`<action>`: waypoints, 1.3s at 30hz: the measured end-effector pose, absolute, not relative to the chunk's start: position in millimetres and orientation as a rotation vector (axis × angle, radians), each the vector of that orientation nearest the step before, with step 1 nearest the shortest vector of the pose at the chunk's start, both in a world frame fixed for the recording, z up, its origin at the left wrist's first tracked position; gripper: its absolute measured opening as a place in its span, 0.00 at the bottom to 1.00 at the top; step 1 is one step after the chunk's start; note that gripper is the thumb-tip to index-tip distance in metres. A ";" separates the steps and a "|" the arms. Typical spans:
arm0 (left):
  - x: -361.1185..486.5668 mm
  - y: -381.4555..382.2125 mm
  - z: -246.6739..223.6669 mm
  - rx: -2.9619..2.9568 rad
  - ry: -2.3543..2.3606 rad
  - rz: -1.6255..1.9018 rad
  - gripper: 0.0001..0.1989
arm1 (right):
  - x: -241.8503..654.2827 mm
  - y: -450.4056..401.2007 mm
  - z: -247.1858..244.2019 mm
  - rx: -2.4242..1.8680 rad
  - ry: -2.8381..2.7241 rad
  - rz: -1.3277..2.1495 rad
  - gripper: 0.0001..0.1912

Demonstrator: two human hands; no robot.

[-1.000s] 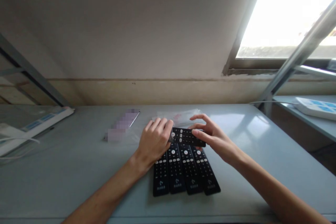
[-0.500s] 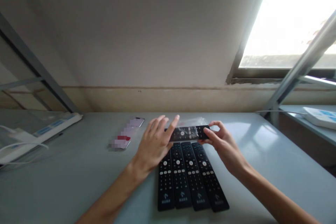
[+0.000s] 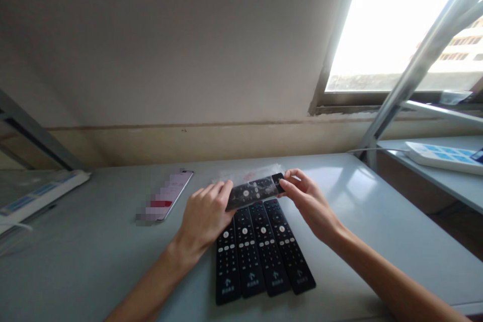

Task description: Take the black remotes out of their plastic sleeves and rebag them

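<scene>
Head view: both hands' fingers clamped on black slim plastic remote, left hand, right hand; keep level above counter.

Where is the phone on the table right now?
In the head view, the phone lies flat on the table, left of the left hand and the row of four remotes.

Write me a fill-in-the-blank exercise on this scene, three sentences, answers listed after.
1. Both hands, the left hand and the right hand, hold one black ____ above the table.
2. The row of remotes lying flat on the table numbers ____.
3. The held remote lies ____ to that row.

Missing words: remote; four; crosswise
</scene>
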State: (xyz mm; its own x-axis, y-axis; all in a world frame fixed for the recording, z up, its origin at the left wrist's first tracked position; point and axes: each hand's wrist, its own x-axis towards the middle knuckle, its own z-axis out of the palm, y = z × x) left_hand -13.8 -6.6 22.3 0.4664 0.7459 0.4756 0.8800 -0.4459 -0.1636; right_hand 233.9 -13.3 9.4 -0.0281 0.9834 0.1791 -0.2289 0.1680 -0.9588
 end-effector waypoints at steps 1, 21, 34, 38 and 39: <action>-14.0 -6.9 22.5 -2.332 -1.377 -0.464 0.07 | 233.5 -14.1 9.3 -0.909 -1.179 1.198 0.17; -13.3 -8.5 25.3 -2.296 -1.302 -0.630 0.04 | 228.0 -30.7 14.1 -0.915 -1.470 0.814 0.11; -10.3 -10.6 22.9 -2.294 -1.279 -0.683 0.06 | 226.6 -41.5 17.3 -0.915 -1.743 0.759 0.17; -8.1 -13.3 21.7 -2.315 -1.187 -0.757 0.11 | 229.5 -40.8 24.1 -0.905 -1.790 0.759 0.10; -7.8 -13.6 20.8 -2.320 -1.173 -0.766 0.13 | 230.9 -39.5 25.3 -0.906 -1.759 0.754 0.07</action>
